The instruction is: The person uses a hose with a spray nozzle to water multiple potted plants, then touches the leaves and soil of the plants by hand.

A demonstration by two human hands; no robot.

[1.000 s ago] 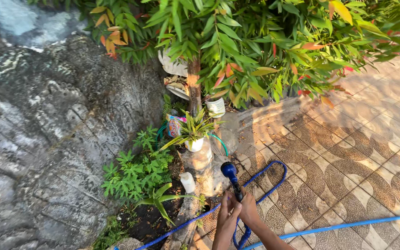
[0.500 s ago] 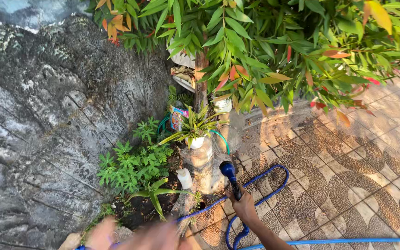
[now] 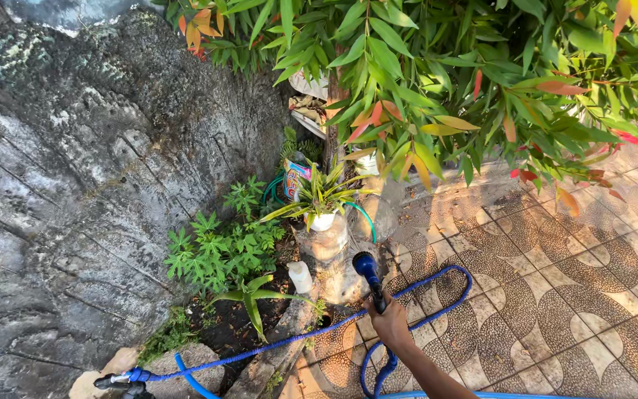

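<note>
One right hand [image 3: 390,323] grips one blue spray nozzle [image 3: 368,267] near the white pot [image 3: 323,221] (one blue hose [image 3: 437,314] loops right); the left hand, blurred earlier, has gone.

Open tiled paving [image 3: 555,295] right of hose nozzle [image 3: 367,267]; potted plant [image 3: 321,203], rock wall [image 3: 75,185], overhanging branches [image 3: 444,74] block ahead.

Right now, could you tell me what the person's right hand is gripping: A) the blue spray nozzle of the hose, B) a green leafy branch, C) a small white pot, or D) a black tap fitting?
A: the right hand is closed around the handle of the blue spray nozzle, which points towards the small potted plant, with the blue hose looping over the patterned tiles.
</note>
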